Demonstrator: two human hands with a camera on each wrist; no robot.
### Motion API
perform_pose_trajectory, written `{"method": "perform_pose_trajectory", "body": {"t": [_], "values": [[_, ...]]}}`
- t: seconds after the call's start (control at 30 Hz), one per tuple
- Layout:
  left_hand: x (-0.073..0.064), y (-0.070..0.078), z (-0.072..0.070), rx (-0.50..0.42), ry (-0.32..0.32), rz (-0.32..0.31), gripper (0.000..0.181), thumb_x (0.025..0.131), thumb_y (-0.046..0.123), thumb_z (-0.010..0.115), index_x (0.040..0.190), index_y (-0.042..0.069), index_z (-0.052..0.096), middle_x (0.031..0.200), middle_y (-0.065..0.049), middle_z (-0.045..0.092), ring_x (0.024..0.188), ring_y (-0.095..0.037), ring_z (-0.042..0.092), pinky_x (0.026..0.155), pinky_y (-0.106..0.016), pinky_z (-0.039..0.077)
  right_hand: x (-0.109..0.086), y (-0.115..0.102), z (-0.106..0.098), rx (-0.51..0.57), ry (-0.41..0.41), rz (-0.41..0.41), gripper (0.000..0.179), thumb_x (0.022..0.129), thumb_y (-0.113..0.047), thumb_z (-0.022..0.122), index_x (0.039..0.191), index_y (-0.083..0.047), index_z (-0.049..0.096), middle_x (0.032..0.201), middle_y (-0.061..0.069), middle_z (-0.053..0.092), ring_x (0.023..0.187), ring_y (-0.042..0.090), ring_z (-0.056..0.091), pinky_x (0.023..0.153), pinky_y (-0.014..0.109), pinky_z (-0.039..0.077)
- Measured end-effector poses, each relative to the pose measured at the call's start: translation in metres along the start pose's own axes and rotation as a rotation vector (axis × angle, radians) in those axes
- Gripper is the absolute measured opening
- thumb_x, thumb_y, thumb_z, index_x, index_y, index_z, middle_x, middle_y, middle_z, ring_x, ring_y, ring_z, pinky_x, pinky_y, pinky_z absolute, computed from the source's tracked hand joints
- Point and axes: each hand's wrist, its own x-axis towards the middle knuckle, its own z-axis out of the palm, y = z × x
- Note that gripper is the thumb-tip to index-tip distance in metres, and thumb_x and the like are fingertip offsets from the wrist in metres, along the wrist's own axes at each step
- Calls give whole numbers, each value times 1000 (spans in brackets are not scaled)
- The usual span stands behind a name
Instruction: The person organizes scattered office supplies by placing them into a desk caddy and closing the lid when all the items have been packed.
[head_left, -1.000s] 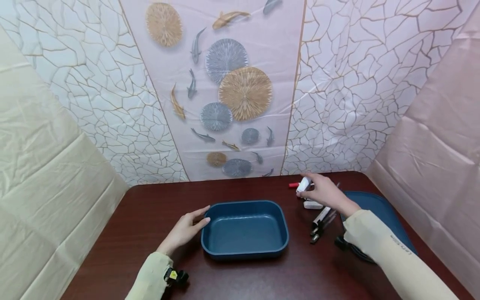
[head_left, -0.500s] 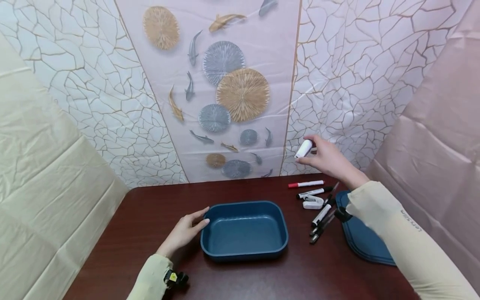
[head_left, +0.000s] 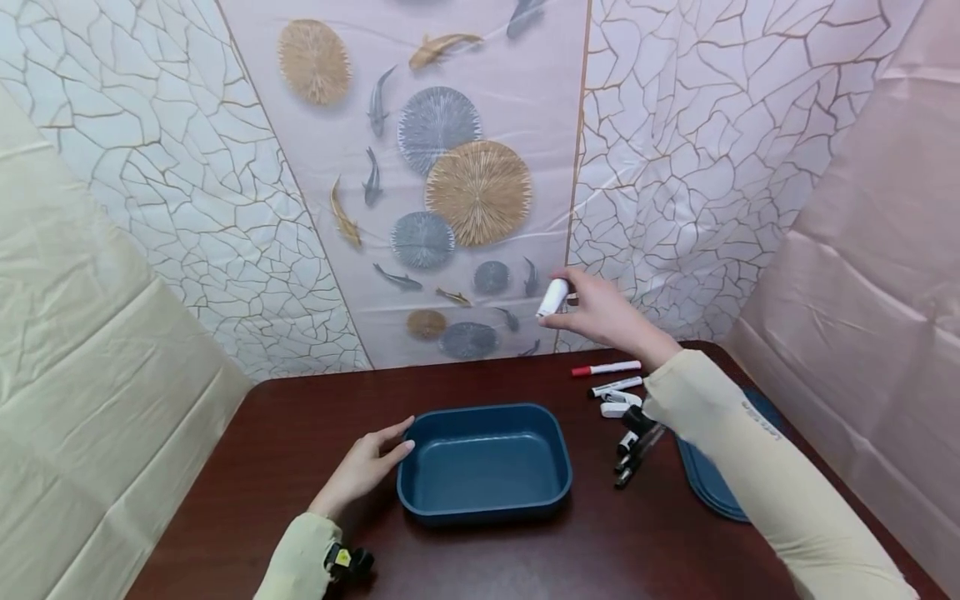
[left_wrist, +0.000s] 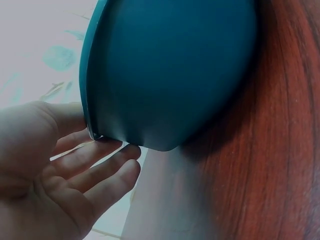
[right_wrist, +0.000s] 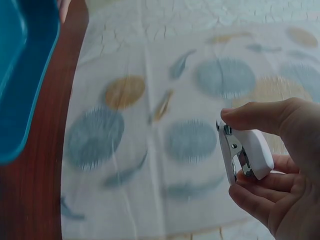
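My right hand (head_left: 600,310) holds a white mini stapler (head_left: 553,298) up off the table, to the right of and beyond the blue bin. In the right wrist view, thumb and fingertips pinch the stapler (right_wrist: 250,152) at its two ends, its metal hinge side showing. My left hand (head_left: 365,467) rests against the left end of the rectangular dark blue bin (head_left: 487,510), thumb at the rim. In the left wrist view, loosely extended fingers (left_wrist: 107,187) lie along the outside of the bin's wall (left_wrist: 170,65). Nothing lies in the bin.
Right of the bin lie a red-capped marker (head_left: 607,368), a black-capped marker (head_left: 617,387), a second small white stapler (head_left: 619,408) and several dark pens (head_left: 628,471). A dark blue lid-like tray (head_left: 708,479) sits partly under my right sleeve. A patterned cloth stands behind the table.
My right hand has lifted the stapler from the cluster of stationery and carried it up, then left toward the bin. The left hand stays at the bin's rim.
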Motion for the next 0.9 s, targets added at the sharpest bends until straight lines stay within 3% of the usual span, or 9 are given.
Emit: {"method": "perform_pose_trajectory", "body": {"t": [0.23,0.47,0.7,0.9], "values": [[-6,-2,-4,12,5,-7,50,102,31,62,150,24,51,151,-3,49,135,-26,51,105,-51,46,19,-42,22,32,-37,-111,74,84,-24,83,144,-1,48,131,16,59,119,34,61,99,45,50],[-4,0,-5,31,-31,11,54,102,41,59,152,26,46,153,-1,47,137,-25,49,107,-51,44,33,-74,29,36,-56,-201,75,85,-27,83,146,-2,47,130,11,59,119,26,58,100,41,49],[-6,-2,-5,45,-47,24,58,102,39,61,155,24,42,154,-6,45,135,-30,50,106,-54,44,41,-96,40,21,-86,-271,73,84,-27,84,144,-4,49,128,9,61,117,22,59,99,39,48],[-11,-4,-7,23,-81,30,71,97,48,64,157,20,38,157,-6,42,137,-28,49,108,-51,43,42,-105,51,-11,-112,-292,73,85,-28,84,144,-5,49,128,7,60,116,21,58,98,38,48]]}}
